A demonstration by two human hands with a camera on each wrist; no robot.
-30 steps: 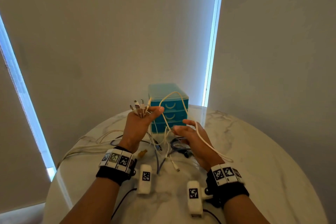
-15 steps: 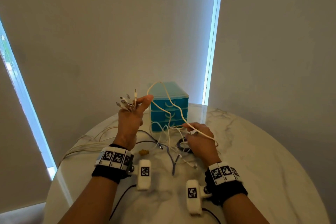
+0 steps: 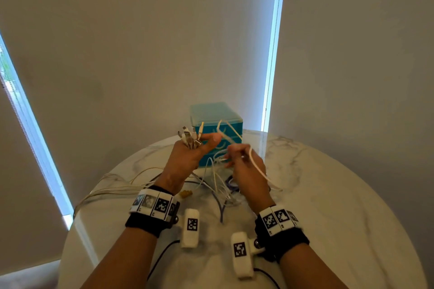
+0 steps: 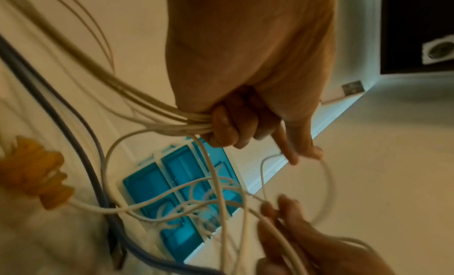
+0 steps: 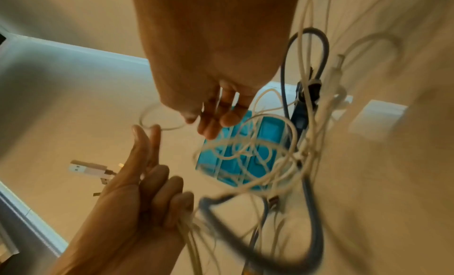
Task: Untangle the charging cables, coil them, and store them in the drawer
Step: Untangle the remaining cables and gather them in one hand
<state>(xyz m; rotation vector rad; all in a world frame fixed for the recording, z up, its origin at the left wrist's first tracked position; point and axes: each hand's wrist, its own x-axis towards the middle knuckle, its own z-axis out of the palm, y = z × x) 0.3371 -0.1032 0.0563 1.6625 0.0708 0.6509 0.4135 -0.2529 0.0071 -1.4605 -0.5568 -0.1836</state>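
Early days: the left hand (image 3: 187,157) grips a bundle of cables (image 4: 157,114), plugs fanned out at its 12 o'clock. The right hand (image 3: 246,171) pinches one white cable (image 3: 256,166) looping at 12. A tangle (image 3: 218,185) lies on the table (image 3: 328,195); nothing is coiled, and the drawers (image 3: 216,115) at 12 look closed

Both forearms reach forward side by side, each wrist wrapped in a black band topped with white blocks printed with black square codes. The left hand (image 3: 190,155) is raised, its back toward the head camera, thumb stretched out to the right; its fingers (image 4: 230,127) curl tightly round a bundle of thin white charging cables (image 4: 147,112) — the index finger points straight out. The right hand (image 3: 246,171) sits just beside it, slightly lower, its fingertips (image 5: 213,121) loosely bent and pinching a thin white cable loop (image 3: 256,166).
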